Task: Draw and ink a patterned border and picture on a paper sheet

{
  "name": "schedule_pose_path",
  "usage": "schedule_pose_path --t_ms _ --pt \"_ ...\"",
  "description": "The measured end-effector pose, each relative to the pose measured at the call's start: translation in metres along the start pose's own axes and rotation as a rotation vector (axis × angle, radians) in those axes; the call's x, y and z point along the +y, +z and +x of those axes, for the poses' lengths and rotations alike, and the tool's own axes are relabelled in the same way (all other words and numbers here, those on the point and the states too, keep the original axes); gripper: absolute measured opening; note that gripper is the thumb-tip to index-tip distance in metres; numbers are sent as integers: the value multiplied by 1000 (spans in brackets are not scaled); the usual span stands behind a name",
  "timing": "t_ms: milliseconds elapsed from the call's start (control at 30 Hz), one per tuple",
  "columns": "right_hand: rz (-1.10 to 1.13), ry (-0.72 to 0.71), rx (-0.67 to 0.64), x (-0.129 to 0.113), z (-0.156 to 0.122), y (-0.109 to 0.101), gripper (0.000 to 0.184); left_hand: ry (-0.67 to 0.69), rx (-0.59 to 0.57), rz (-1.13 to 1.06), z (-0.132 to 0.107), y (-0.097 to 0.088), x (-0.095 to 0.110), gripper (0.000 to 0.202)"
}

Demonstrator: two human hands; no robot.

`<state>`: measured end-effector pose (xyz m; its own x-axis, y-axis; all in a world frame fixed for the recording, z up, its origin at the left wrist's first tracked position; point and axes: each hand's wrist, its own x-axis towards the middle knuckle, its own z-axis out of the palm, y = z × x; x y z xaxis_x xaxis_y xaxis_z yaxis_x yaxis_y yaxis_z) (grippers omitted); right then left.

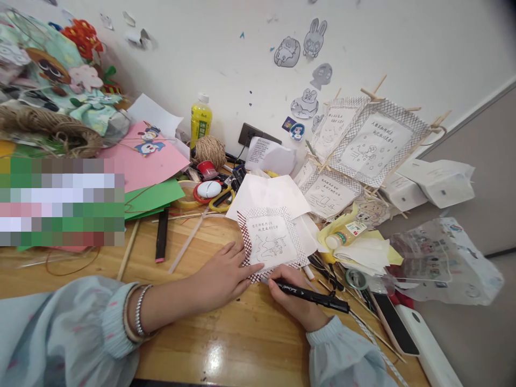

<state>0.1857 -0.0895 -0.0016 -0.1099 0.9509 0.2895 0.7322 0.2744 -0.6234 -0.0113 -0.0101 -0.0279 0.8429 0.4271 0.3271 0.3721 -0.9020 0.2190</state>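
A small sheet of paper [278, 236] with a line drawing, handwriting and a crosshatched border lies on the table. Its left and lower border is coloured dark red; the rest looks grey. My left hand [226, 277] lies flat over the sheet's lower left edge, fingers stretched out. In my right hand [292, 301] is a black marker pen [310, 295], its tip end at the lower border; the tip itself is hard to make out. White sheets [270, 193] lie behind the drawing.
Framed drawings on sticks [379, 142] lean against the wall at right. Behind are a yellow-green bottle [201, 121], a twine ball [209, 152] and yellow scissors [222, 199]. Green paper [161, 196] and a black marker [162, 236] lie left; a glue bottle [342, 236] and phone [393, 322] right.
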Motion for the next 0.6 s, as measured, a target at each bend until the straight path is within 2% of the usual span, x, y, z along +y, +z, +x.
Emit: schedule_pose_path --t_ms 133,300,600 --pt "9 11 -25 -1 0 -1 15 -12 28 -7 0 3 0 36" --pt "2 109 76 11 -2 2 19 2 20 7 0 1 0 38" --pt "-55 108 63 19 -2 5 17 4 0 22 1 -2 1 39"
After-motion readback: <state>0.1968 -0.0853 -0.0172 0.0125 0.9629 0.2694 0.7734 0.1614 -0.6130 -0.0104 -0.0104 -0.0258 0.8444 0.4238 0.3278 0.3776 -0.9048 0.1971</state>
